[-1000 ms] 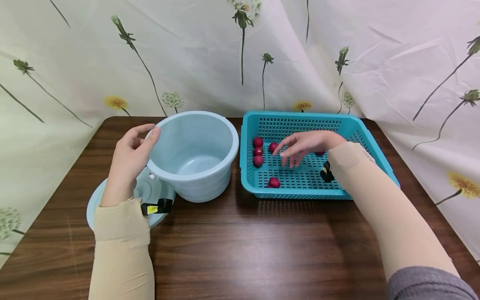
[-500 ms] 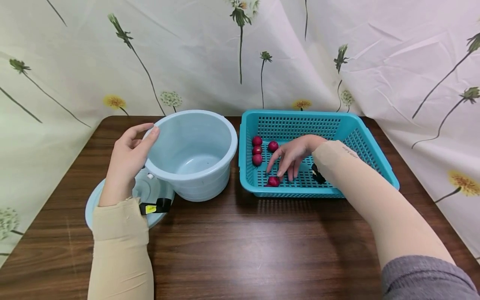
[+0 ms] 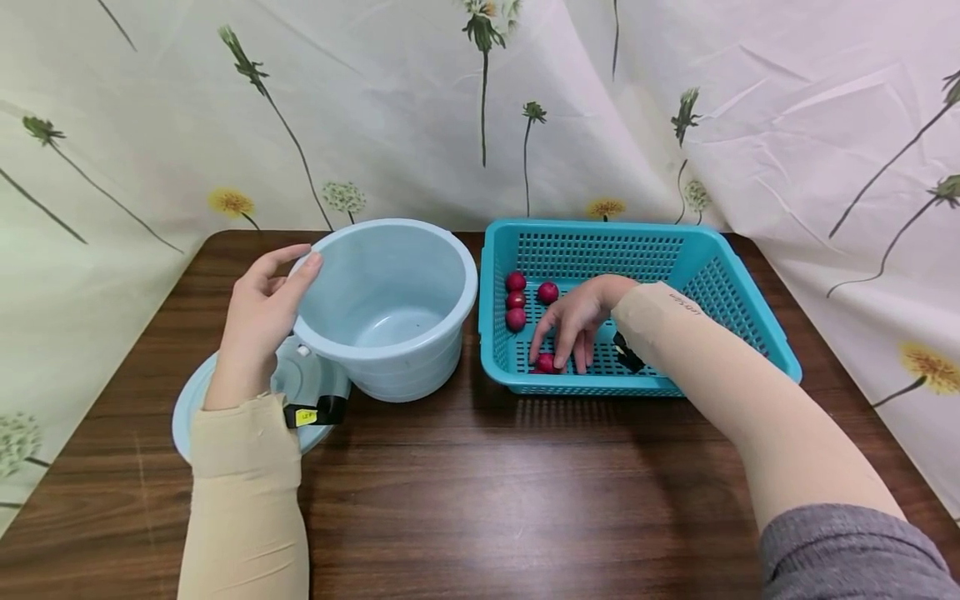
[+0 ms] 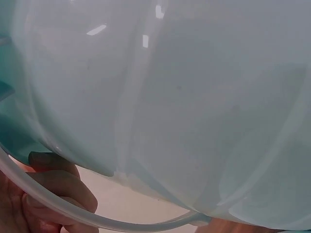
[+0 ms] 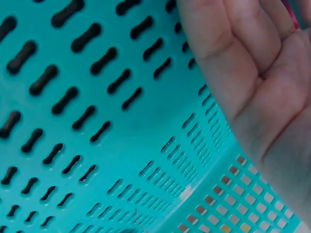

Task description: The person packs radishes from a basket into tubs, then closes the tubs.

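Observation:
My left hand (image 3: 266, 304) grips the near-left rim of a pale blue bucket (image 3: 390, 367), thumb on top; the left wrist view shows curled fingers (image 4: 58, 182) beside its thin white handle (image 4: 160, 226). My right hand (image 3: 577, 321) reaches down into a turquoise slotted basket (image 3: 570, 387). Its thumb and index finger are either side of a small round dark-red radish (image 3: 545, 363) near the basket's front wall. Another red piece peeks out just beneath it. In the right wrist view the palm (image 5: 272, 97) covers most of the radish, leaving a sliver of red.
Along the basket's left wall lies a row of three radishes (image 3: 515, 300), with a single radish (image 3: 547, 292) to their right. A pale blue lid (image 3: 296, 375) lies on the brown wooden table (image 3: 480, 500), partly under my left arm. A flower-print cloth (image 3: 420, 108) hangs behind.
My right hand has come down and toward the front of the basket, its fingers reaching around the radish there. The left hand and bucket stay in place.

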The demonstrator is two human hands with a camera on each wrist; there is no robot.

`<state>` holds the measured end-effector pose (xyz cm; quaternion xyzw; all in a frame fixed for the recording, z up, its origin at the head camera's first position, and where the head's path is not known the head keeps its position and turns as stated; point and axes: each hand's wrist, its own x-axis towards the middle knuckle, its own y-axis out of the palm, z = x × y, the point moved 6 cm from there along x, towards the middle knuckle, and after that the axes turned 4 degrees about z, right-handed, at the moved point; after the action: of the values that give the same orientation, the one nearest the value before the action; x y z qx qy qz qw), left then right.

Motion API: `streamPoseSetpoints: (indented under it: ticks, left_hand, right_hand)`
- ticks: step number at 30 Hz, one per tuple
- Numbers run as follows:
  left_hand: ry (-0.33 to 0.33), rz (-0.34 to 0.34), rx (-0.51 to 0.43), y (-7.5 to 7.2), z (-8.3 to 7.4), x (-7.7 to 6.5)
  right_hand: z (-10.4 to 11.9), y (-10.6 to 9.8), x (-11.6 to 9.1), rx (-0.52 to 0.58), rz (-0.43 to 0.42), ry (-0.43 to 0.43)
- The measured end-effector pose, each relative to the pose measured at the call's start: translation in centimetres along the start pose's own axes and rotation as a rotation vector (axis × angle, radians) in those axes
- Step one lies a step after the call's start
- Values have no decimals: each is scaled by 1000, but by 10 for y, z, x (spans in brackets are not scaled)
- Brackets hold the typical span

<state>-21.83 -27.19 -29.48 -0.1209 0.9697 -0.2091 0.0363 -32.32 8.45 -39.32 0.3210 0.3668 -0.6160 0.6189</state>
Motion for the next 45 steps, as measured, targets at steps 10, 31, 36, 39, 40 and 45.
streamPoseSetpoints:
  ticks: [10, 31, 36, 39, 40, 45]
  left_hand:
    - [-2, 3, -9, 2, -2, -1]
    - [-25, 10, 5, 2, -2, -2]
    - [-25, 7, 13, 2, -2, -2]
    - [-30, 4, 17, 2, -1, -1]
    - [-32, 3, 17, 2, -1, -1]
    - [-42, 2, 19, 1, 0, -3]
  right_hand:
    - [7, 2, -1, -29, -24, -7]
    - [21, -12, -42, 47, -314, -280]
    - [30, -15, -56, 122, -420, -372]
    - [37, -14, -65, 150, -451, -429]
    - [39, -14, -68, 157, -461, -447]
    - [48, -14, -84, 191, -526, -535]
